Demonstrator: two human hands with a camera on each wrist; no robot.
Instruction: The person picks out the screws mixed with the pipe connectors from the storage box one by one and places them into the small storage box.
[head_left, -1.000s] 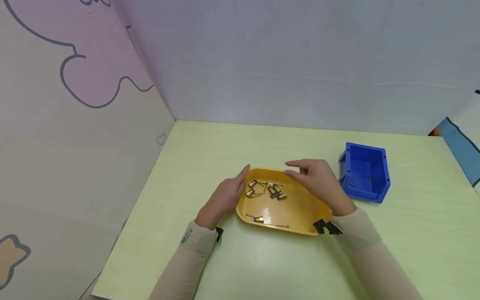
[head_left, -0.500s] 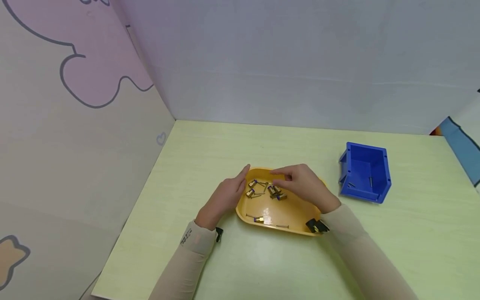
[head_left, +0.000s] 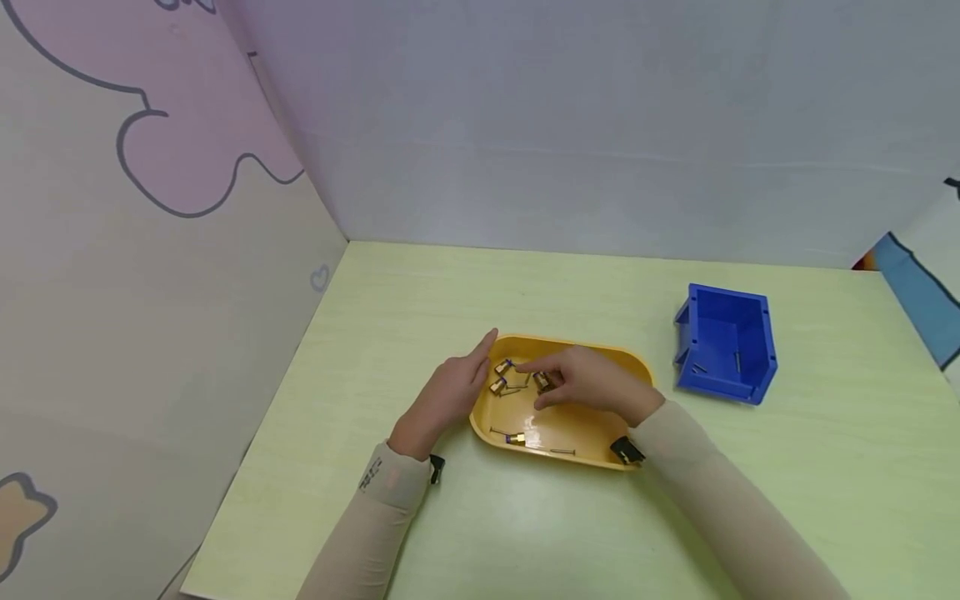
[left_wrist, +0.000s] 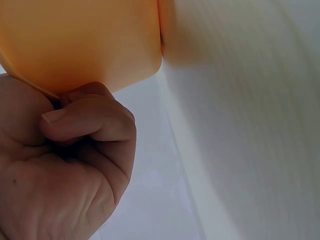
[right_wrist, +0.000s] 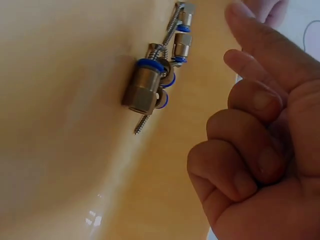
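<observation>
Yellow tray point(head_left: 592, 450) on green table point(head_left: 525, 525). Left hand point(head_left: 450, 396) grips tray's left rim, thumb on the lip, fingers curled beneath. Right hand point(head_left: 588, 379) inside tray, lower fingers curled, index finger extended toward cluster of brass fittings point(head_left: 542, 381) and screws just left of fingertips; nothing pinched. Blue bin point(head_left: 723, 343) well apart to the right.

Beige long sleeves, black wrist straps
</observation>
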